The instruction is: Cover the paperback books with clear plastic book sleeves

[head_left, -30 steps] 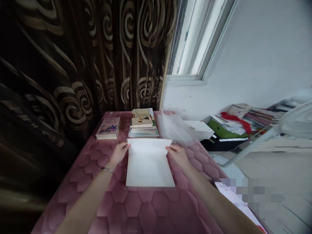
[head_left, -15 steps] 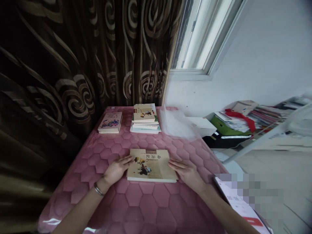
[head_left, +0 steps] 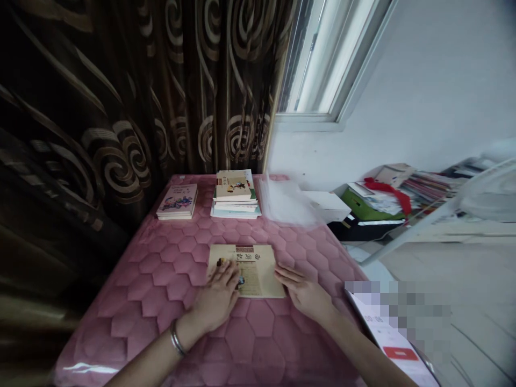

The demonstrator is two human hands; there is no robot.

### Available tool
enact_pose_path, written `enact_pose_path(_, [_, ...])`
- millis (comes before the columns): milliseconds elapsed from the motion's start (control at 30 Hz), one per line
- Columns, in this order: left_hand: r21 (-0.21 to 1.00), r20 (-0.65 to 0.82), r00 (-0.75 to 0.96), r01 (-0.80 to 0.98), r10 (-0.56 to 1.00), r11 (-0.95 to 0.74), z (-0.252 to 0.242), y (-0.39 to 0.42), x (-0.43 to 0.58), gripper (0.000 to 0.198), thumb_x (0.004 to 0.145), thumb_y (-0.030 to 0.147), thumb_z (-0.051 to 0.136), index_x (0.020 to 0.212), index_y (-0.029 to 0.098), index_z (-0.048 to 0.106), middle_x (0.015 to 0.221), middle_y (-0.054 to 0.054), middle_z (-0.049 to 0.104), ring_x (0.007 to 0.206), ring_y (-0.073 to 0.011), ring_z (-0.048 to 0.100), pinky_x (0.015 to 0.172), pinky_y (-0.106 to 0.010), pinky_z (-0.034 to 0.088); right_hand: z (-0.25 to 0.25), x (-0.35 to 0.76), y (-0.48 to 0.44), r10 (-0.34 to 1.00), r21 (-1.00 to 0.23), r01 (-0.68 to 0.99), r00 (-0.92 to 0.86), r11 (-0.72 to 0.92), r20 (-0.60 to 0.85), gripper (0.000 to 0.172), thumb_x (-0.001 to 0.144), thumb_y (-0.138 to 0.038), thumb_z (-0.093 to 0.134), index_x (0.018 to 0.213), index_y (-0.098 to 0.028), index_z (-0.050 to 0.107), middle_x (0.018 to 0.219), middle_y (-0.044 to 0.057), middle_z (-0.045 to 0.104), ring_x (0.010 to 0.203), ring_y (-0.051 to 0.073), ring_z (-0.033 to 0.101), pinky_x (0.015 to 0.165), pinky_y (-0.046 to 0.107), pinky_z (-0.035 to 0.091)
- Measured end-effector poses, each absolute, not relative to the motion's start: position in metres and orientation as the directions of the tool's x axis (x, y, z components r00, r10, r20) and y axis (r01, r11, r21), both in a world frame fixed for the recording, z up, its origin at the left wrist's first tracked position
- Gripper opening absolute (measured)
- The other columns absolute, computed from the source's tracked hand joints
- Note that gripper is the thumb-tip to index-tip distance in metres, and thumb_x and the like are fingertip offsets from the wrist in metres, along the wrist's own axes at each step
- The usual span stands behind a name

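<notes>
A cream book with dark lettering and a small coloured picture lies flat on the pink padded tabletop. Across the left part of its cover rests my left hand, palm down, fingers stretched out and hiding most of the picture. My right hand touches the book's right edge; its fingers are extended and lie close together, and the thumb is not clear. Neither hand has its fingers wrapped round anything.
Behind lie a stack of books and a smaller pile. Clear plastic sheeting and a white box are at the back right. A phone lies at the front right. The pink table cover has hexagonal quilting.
My left hand has moved from the book's left edge to the right, onto its cover. My right hand stays at the right edge. The view has shifted slightly.
</notes>
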State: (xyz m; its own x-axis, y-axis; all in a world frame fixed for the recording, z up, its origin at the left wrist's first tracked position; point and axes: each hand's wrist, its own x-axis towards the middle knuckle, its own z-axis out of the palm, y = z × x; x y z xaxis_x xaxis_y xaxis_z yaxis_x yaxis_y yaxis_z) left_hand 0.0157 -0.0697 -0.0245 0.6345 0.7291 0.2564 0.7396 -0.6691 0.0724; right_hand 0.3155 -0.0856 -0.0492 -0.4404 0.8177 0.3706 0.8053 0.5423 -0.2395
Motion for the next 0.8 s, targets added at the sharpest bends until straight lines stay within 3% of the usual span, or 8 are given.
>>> enact_pose_path(167, [0.023, 0.340, 0.581, 0.781, 0.739, -0.624, -0.046, -0.081, 0.036, 0.065, 0.088, 0.026, 0.045, 0.150, 0.021, 0.024, 0.154, -0.011, 0.028, 0.141, -0.0292, 0.027, 0.112, -0.052, 0.028, -0.035, 0.271, -0.105, 0.858, -0.232, 0.874, -0.312, 0.427, 0.408, 0.049, 0.083, -0.014, 0.047, 0.131, -0.021, 0.056, 0.133, 0.007, 0.057, 0.128, 0.026, 0.049, 0.110, 0.050, 0.036])
enact_pose_path(267, [-0.010, 0.357, 0.577, 0.789, 0.735, -0.614, -0.051, -0.081, 0.039, 0.067, 0.087, 0.020, 0.042, 0.150, 0.022, 0.020, 0.154, -0.010, 0.029, 0.140, -0.0272, 0.029, 0.112, -0.050, 0.029, -0.036, 0.229, -0.123, 0.817, -0.176, 0.830, -0.442, 0.529, 0.371, 0.063, 0.088, -0.029, 0.052, 0.147, -0.018, 0.032, 0.148, 0.008, 0.037, 0.137, 0.027, 0.036, 0.112, 0.047, 0.033])
enact_pose_path(367, [-0.027, 0.348, 0.577, 0.794, 0.739, -0.607, -0.051, -0.082, 0.037, 0.069, 0.086, 0.016, 0.040, 0.151, 0.021, 0.017, 0.153, -0.010, 0.029, 0.140, -0.0258, 0.031, 0.112, -0.048, 0.029, -0.049, 0.211, -0.134, 0.781, -0.092, 0.817, -0.504, 0.570, 0.368, 0.077, 0.085, -0.034, 0.057, 0.150, -0.014, 0.021, 0.152, 0.011, 0.029, 0.139, 0.029, 0.031, 0.111, 0.047, 0.033])
enact_pose_path(600, [-0.020, 0.387, 0.504, 0.842, 0.773, -0.539, -0.056, -0.092, 0.003, 0.076, 0.087, 0.021, 0.044, 0.152, 0.018, 0.005, 0.154, -0.010, 0.028, 0.139, -0.0258, 0.032, 0.106, -0.042, 0.039, -0.079, 0.258, -0.143, 0.837, -0.018, 0.925, -0.335, 0.379, 0.433, 0.085, 0.086, -0.030, 0.050, 0.152, -0.016, -0.002, 0.150, 0.011, 0.032, 0.133, 0.029, 0.041, 0.103, 0.047, 0.042])
enact_pose_path(700, [-0.047, 0.391, 0.486, 0.859, 0.782, -0.510, -0.060, -0.094, -0.004, 0.079, 0.084, 0.018, 0.044, 0.152, 0.019, 0.004, 0.154, -0.010, 0.027, 0.140, -0.0262, 0.029, 0.111, -0.046, 0.033, -0.084, 0.264, -0.143, 0.846, -0.026, 0.945, -0.279, 0.326, 0.454, 0.083, 0.089, -0.032, 0.048, 0.152, -0.016, -0.004, 0.150, 0.011, 0.033, 0.131, 0.028, 0.045, 0.099, 0.045, 0.045])
enact_pose_path(800, [-0.092, 0.378, 0.530, 0.837, 0.759, -0.539, -0.061, -0.087, 0.002, 0.079, 0.082, 0.019, 0.051, 0.151, 0.015, 0.014, 0.153, -0.014, 0.030, 0.141, -0.0283, 0.027, 0.115, -0.046, 0.027, -0.089, 0.263, -0.141, 0.845, -0.024, 0.947, -0.275, 0.321, 0.459, 0.084, 0.089, -0.032, 0.050, 0.152, -0.016, -0.003, 0.150, 0.011, 0.033, 0.130, 0.029, 0.045, 0.097, 0.042, 0.047])
